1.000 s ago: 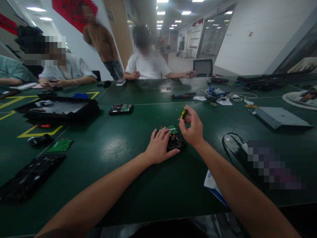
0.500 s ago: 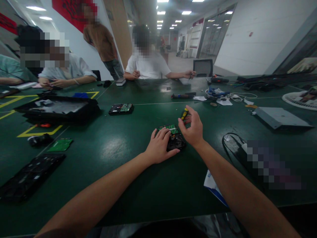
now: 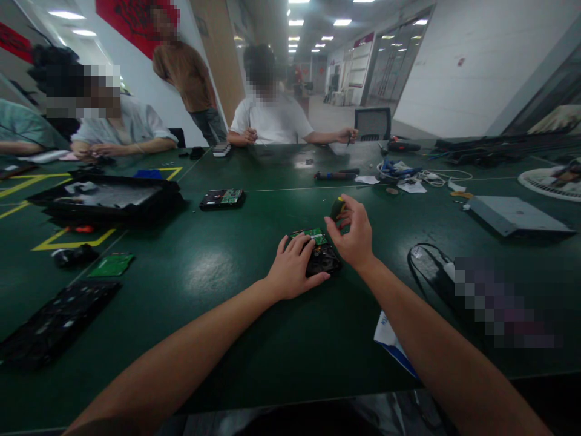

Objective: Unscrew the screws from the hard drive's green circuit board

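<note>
A: Surface, room?
B: Dark green table (image 3: 218,297) in a long lit office hall, with people (image 3: 272,118) seated on the far side. Black tray (image 3: 104,203) far left of the drive (image 3: 323,259). Second drive (image 3: 222,199) left of and behind it. Grey box (image 3: 512,215) far right of it.
A: Hands?
B: The left hand (image 3: 293,269) is flat with fingers spread, resting on the drive's left edge and gripping nothing. The right hand (image 3: 354,236) is just above the drive's right side, fingers curled round a yellow-black screwdriver (image 3: 336,207). Its tip is hidden.
</note>
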Motion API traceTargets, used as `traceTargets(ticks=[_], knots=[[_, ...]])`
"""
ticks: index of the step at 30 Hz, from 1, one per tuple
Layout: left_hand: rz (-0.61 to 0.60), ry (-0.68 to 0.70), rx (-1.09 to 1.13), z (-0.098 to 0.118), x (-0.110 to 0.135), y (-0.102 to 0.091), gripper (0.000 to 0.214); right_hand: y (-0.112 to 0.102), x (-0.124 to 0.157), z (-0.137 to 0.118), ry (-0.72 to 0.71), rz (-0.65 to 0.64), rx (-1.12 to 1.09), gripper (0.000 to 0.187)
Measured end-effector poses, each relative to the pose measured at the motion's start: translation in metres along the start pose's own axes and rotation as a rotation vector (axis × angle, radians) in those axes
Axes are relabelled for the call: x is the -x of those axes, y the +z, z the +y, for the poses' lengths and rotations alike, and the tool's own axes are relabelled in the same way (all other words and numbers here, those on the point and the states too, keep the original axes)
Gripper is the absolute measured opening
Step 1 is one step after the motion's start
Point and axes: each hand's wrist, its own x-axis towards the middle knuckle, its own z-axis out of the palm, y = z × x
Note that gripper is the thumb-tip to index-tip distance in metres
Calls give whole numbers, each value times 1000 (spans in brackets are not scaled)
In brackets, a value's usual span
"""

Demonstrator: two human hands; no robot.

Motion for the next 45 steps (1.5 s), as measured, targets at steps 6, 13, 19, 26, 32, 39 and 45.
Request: traceTargets(ticks=[6, 13, 19, 26, 32, 39, 45], knots=[[5, 3, 7, 0, -1, 0, 86, 0, 0, -1, 6, -11, -32, 63], [9, 7, -2, 0, 0, 1, 87, -1, -1, -2, 17, 8, -3, 66], [4, 3, -1, 0, 0, 1, 88, 0, 0, -2, 23, -21, -43, 65], [14, 3, -2, 0, 0, 1, 87, 0, 1, 0, 18, 28, 19, 68], [13, 9, -3, -1, 0, 1, 87, -2, -1, -4, 1, -7, -25, 63], [6, 6, -5, -1, 0, 2, 86, -2, -1, -3, 3, -3, -21, 61], [15, 5, 4, -1, 0, 3, 86, 1, 0, -1, 19, 17, -39, 63]])
